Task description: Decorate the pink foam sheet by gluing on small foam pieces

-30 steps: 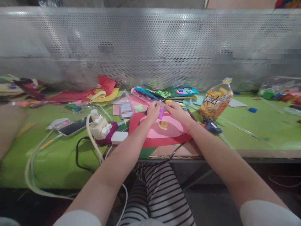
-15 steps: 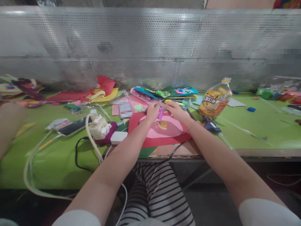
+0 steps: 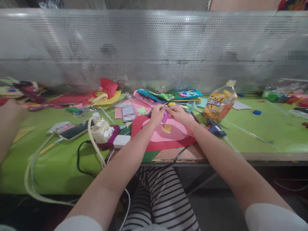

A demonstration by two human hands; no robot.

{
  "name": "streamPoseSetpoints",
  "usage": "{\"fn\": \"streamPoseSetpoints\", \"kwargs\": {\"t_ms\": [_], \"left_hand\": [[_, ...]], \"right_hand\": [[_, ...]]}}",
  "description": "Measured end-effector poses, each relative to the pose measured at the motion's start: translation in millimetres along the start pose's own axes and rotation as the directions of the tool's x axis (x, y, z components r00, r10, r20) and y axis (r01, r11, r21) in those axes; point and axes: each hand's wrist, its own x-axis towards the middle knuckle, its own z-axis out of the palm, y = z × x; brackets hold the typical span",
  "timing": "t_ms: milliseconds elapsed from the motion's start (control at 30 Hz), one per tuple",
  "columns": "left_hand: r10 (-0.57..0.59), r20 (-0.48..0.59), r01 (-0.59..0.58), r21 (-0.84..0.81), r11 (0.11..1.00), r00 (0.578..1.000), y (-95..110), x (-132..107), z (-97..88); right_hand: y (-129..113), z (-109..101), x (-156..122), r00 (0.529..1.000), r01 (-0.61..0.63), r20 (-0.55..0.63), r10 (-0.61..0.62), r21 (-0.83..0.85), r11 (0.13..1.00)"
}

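My left hand and my right hand meet over the middle of the green table, fingers closed in a pinch. Between them is a small purple piece, held by both; its exact shape is too small to make out. Under the hands lies a pink cut-out with a small yellow spot, on a red sheet. My right wrist wears a thin bracelet.
A tilted drink bottle and a blue glue gun lie right of the hands. A stack of coloured foam shapes sits behind them. Left are a phone, a white charger, cables, and another person's arm. A perforated metal screen backs the table.
Both hands have drawn slightly closer together around the purple piece. Little else has changed.
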Motion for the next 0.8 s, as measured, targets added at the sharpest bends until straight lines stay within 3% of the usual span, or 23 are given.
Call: {"fn": "streamPoseSetpoints", "kwargs": {"t_ms": [400,800], "left_hand": [[-0.038,0.022,0.039,-0.069,0.997,0.999,-8.2,2.9,2.9],[0.058,0.036,-0.058,0.010,0.998,0.998,-3.7,1.7,0.3]], "right_hand": [[4.2,-1.1,0.8,1.000,-0.016,-0.016,0.018,0.115,0.993],[5.2,-0.7,3.2,0.999,-0.043,-0.016,0.046,0.143,0.989]]}}
